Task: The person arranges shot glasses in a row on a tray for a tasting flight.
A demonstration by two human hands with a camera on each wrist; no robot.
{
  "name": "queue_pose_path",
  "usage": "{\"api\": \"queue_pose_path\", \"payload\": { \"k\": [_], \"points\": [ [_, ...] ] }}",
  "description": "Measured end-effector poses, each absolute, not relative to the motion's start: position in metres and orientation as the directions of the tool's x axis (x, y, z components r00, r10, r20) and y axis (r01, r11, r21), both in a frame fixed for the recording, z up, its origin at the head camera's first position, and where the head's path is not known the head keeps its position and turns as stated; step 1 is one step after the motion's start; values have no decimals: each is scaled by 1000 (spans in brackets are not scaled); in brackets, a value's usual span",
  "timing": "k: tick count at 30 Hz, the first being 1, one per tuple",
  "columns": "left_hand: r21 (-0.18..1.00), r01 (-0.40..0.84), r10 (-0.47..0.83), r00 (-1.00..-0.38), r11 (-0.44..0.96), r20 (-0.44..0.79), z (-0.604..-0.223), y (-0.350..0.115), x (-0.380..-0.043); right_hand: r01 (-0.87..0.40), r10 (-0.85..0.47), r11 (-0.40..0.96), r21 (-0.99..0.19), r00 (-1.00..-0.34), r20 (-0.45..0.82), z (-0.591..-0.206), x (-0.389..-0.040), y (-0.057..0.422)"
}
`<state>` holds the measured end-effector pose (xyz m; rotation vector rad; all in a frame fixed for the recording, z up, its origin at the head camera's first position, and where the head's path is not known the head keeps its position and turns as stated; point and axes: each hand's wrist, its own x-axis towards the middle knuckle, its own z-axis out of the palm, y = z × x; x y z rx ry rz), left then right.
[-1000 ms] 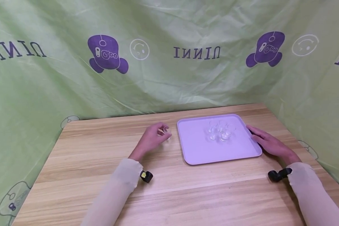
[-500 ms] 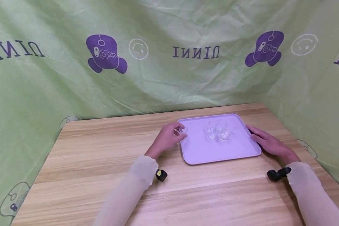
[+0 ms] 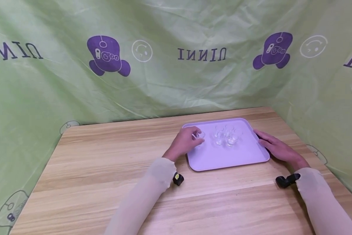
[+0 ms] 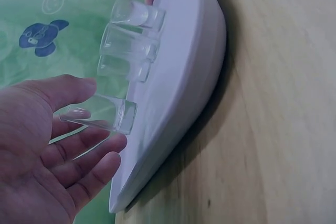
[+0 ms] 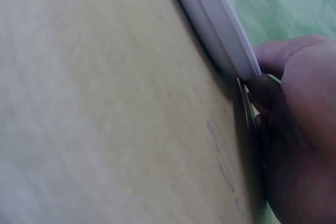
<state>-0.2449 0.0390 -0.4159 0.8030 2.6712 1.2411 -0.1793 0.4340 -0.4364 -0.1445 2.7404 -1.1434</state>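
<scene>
My left hand (image 3: 184, 141) pinches a small clear shot glass (image 4: 125, 116) between thumb and fingers, its rim end toward the palm. In the head view it is over the left part of a lilac tray (image 3: 222, 159). The glass's thick base points at the tray surface in the left wrist view. Several similar shot glasses (image 3: 232, 140) stand upright in a cluster on the tray, right of the held one. At the tray's right edge, my right hand (image 3: 281, 150) grips the rim, thumb (image 5: 275, 56) against it and the other fingers lower down, partly hidden.
The tray lies on a wood-grain table (image 3: 105, 163), toward its far right. Green printed cloth (image 3: 164, 85) hangs behind and at the sides. Each wrist carries a black camera, such as the right wrist's device (image 3: 287, 181).
My left hand has carried the shot glass rightward from the bare table, past the tray's left rim, to above the tray. My right hand keeps its place at the tray's edge.
</scene>
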Motion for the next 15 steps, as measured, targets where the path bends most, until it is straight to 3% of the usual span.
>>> {"api": "queue_pose_path", "payload": {
  "k": [15],
  "points": [
    [686, 453, 516, -847, 570, 131, -421, 62, -251, -33, -160, 704, -710, -981, -113, -437, -181, 434]
  ]
}}
